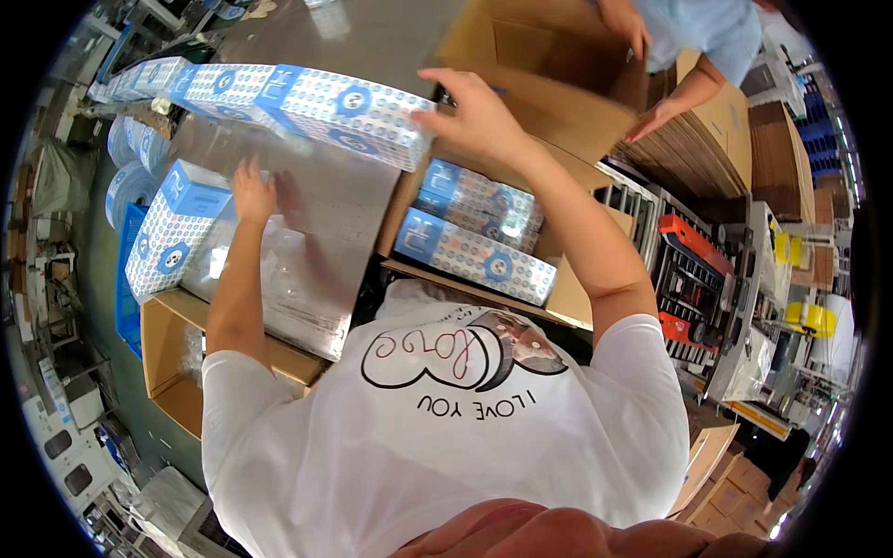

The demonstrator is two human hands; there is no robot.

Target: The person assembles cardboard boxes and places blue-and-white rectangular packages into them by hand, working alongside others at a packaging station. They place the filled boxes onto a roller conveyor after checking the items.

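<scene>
A row of white and blue patterned long packs (353, 107) runs along the far side of the metal table (321, 191). At its right end is my right hand (479, 116), fingers apart, fingertips at the end of the nearest pack. My left hand (253, 193) is over the table with fingers spread and nothing in it. Just left of it another such pack (177, 228) lies across the table's left edge. Below my right forearm stands an open carton (569, 293) with packs (474, 256) of the same kind lying side by side inside.
Another person's hands (656, 119) are at a large open carton (535, 51) at the far right. Flattened cartons (698, 139) stand beside it. A roller conveyor (684, 270) with red parts is on the right. An open carton (172, 363) and a blue crate (128, 279) sit at the left.
</scene>
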